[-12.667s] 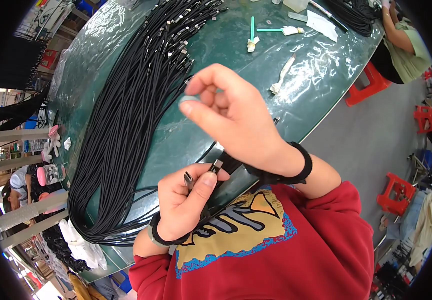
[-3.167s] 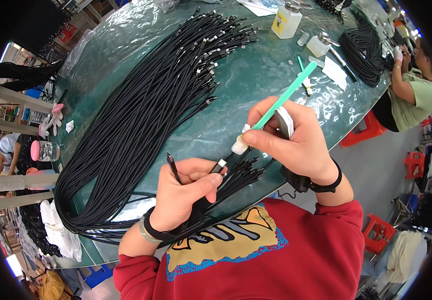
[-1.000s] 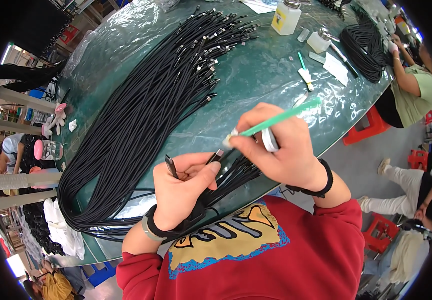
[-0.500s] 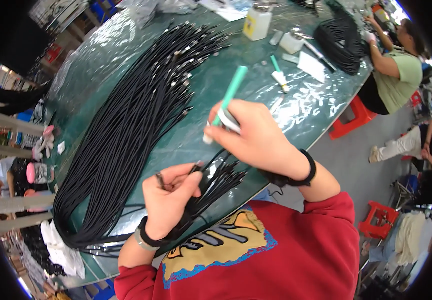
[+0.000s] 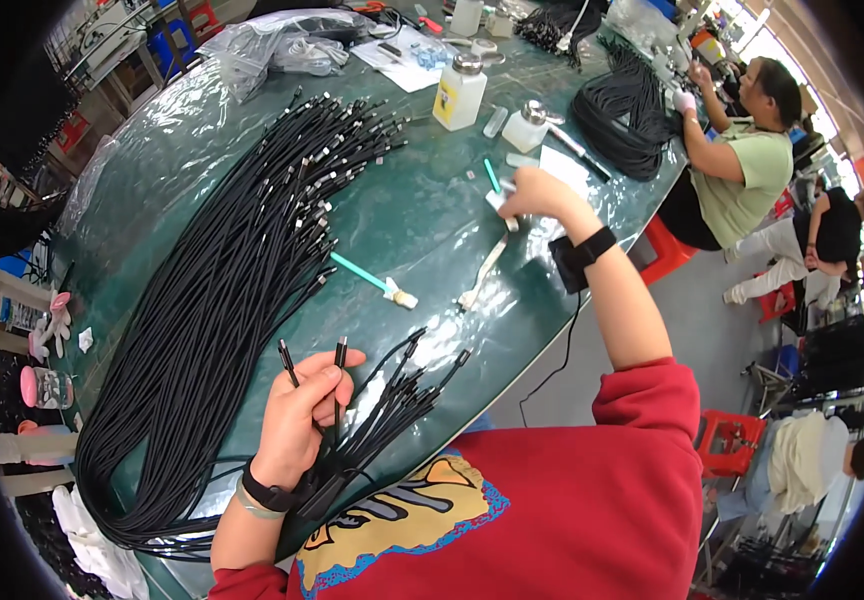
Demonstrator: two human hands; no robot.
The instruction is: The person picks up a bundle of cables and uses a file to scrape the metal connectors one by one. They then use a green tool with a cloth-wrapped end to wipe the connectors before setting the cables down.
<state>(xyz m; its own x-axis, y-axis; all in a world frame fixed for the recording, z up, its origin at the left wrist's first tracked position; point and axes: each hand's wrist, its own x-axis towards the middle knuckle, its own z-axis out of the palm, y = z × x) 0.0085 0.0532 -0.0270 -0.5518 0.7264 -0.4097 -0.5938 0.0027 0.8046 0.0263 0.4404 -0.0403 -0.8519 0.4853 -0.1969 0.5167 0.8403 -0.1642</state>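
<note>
My left hand (image 5: 302,405) is closed at the lower middle of the head view, with two black cables standing up from it. One cable's plug (image 5: 341,350) is pinched between thumb and fingers; the other plug (image 5: 287,352) sticks out behind the thumb. My right hand (image 5: 544,195) is stretched out to the far right, its fingertips closed on the white wrapping of a short green stick (image 5: 493,176). Another green stick (image 5: 360,272), with a white wrapped tip, lies on the table between my hands. A smaller bunch of black cables (image 5: 392,410) lies beside my left hand.
A large bundle of black cables (image 5: 202,280) covers the left of the green table (image 5: 422,225). Two bottles with metal tops, a white bottle (image 5: 460,95) and a squat bottle (image 5: 526,130), stand at the back. A person (image 5: 752,150) works at the far right beside coiled cables (image 5: 622,110).
My right hand has laid the green stick on the table and moved away to the other green stick. My left hand has shifted slightly down and left, still holding the cables.
</note>
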